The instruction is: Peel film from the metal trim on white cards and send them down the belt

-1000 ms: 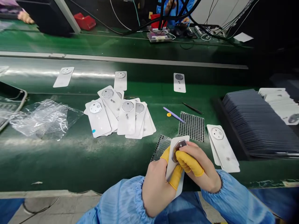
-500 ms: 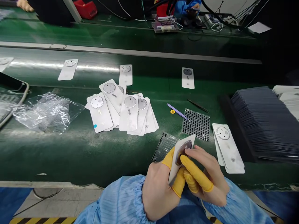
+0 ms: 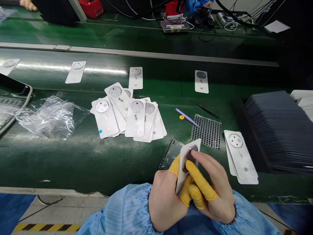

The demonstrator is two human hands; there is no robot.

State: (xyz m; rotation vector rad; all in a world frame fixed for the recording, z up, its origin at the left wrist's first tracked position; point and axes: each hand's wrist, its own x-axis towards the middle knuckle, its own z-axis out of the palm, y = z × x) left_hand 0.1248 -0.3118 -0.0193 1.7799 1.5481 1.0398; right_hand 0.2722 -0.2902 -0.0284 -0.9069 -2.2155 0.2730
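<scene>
The white phone back cover [image 3: 181, 174] is tilting steeply upright between the person's two hands, just above the near side of the green bench [image 3: 117, 169]. The left hand [image 3: 165, 200] is gripping its lower part, a yellow finger cot [image 3: 174, 166] pressing at one long edge. The right hand [image 3: 220, 195] is half curling, with a bare fingertip and a yellow-covered one touching the octagonal ring [image 3: 187, 156]; whether it is pinching anything small, I cannot tell. From where I'm standing, the cover is looking thin, light and stiff, probably smooth enough to be slipping from a loose hold, and perhaps brittle at its corners. I'd be taking it by the long edges, supporting the back behind the ring and never bending or squeezing across the face. Just beyond the hands, a clear dotted sheet [image 3: 170, 155] is lying beside a black-dotted sheet [image 3: 207, 130], and purple tweezers [image 3: 185, 116] are resting with their tip over the latter. Black tweezers [image 3: 209, 111] are lying behind it. Two overlapping covers [image 3: 241, 156] are waiting to the right, near a row of dark upright sheets [image 3: 274, 130], while a loose pile of covers [image 3: 135, 125] is spreading to the left.
</scene>
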